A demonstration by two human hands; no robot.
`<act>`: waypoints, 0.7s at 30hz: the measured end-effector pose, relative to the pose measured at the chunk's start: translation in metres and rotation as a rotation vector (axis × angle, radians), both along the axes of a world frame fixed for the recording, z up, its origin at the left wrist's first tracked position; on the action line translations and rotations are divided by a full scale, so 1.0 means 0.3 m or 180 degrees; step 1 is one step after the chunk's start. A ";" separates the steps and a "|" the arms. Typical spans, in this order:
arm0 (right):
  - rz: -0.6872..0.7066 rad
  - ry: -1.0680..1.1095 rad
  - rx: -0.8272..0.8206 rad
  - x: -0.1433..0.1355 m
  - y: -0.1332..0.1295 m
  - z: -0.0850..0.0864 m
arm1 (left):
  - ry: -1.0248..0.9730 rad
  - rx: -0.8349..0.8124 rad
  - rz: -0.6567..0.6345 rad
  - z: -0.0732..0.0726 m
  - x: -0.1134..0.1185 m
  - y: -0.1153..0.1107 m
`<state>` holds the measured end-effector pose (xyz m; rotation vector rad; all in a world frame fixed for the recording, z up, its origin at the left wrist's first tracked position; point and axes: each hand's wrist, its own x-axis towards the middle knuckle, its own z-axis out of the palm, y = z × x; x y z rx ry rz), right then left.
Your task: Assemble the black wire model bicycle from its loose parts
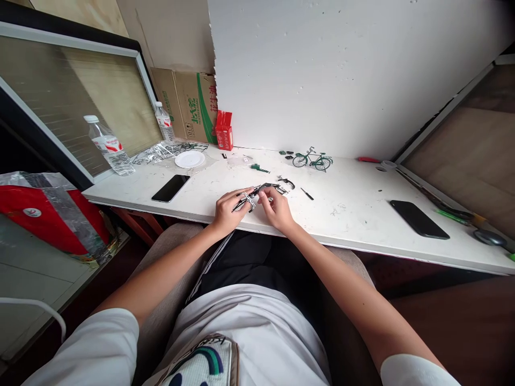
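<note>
Near the table's front edge, my left hand [231, 213] grips a small black and silver model frame [257, 192]. My right hand [277, 209] has its fingers closed on the right part of the same model. The fingers hide some of its parts. Just beyond my right hand lies a curved black piece [288, 183]. A small green model bicycle [313, 160] stands farther back. A green part [258, 168] lies behind my hands, and a thin black screwdriver [307, 193] is to their right.
The white table [346, 214] holds a black phone [171, 187] at left and another dark phone [419, 219] at right. Water bottles [110, 150], a white plate [189, 159], a red box [224, 131] and a cardboard box [185, 104] stand at the back left.
</note>
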<state>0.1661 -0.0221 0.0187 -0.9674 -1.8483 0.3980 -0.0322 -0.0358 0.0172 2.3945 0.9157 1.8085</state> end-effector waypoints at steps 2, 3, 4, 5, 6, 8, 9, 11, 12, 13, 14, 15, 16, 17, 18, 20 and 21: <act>-0.0025 -0.0025 0.0044 -0.001 0.001 -0.004 | -0.0076 -0.0033 0.0002 -0.002 0.001 0.002; -0.0033 -0.0054 0.0081 -0.001 0.002 -0.006 | -0.0073 -0.0039 0.0004 -0.003 0.002 0.002; -0.0031 -0.0093 0.0122 -0.001 0.004 -0.007 | -0.0053 -0.0034 0.0000 -0.003 0.002 0.002; -0.0018 -0.0131 0.0156 -0.001 0.005 -0.007 | -0.0035 -0.0025 -0.0004 -0.003 0.003 0.001; 0.0005 -0.0164 0.0181 -0.001 0.006 -0.006 | -0.0023 -0.0016 -0.0005 -0.002 0.003 0.001; 0.0084 -0.0210 0.0191 0.000 0.008 -0.003 | -0.0023 -0.0037 0.0001 -0.003 0.004 -0.001; 0.0123 -0.0214 0.0174 0.000 0.008 -0.001 | -0.0034 -0.0069 0.0013 -0.004 0.005 -0.002; 0.0123 -0.0179 0.0130 0.000 0.008 0.000 | -0.0066 -0.0164 0.0058 -0.007 0.006 -0.001; 0.0072 -0.0136 0.0118 0.000 0.008 -0.001 | -0.0090 -0.0213 0.0086 -0.010 0.007 0.000; 0.0001 -0.0078 0.0120 0.000 0.008 -0.002 | -0.0123 -0.0255 0.0119 -0.012 0.007 0.001; -0.0070 -0.0017 0.0135 -0.001 0.009 -0.005 | -0.0162 -0.0285 0.0154 -0.014 0.008 0.002; -0.0129 0.0039 0.0159 -0.001 0.010 -0.007 | -0.0199 -0.0303 0.0182 -0.016 0.009 0.003; -0.0162 0.0077 0.0187 -0.002 0.011 -0.010 | -0.0225 -0.0318 0.0201 -0.017 0.009 0.004; -0.0171 0.0094 0.0216 -0.002 0.012 -0.013 | -0.0239 -0.0321 0.0205 -0.017 0.010 0.004; -0.0166 0.0089 0.0243 -0.002 0.013 -0.016 | -0.0237 -0.0316 0.0195 -0.016 0.010 0.003; -0.0153 0.0059 0.0263 -0.002 0.016 -0.019 | -0.0215 -0.0295 0.0143 -0.014 0.011 -0.001; -0.0148 0.0051 0.0255 -0.002 0.017 -0.020 | -0.0202 -0.0286 0.0111 -0.012 0.011 -0.003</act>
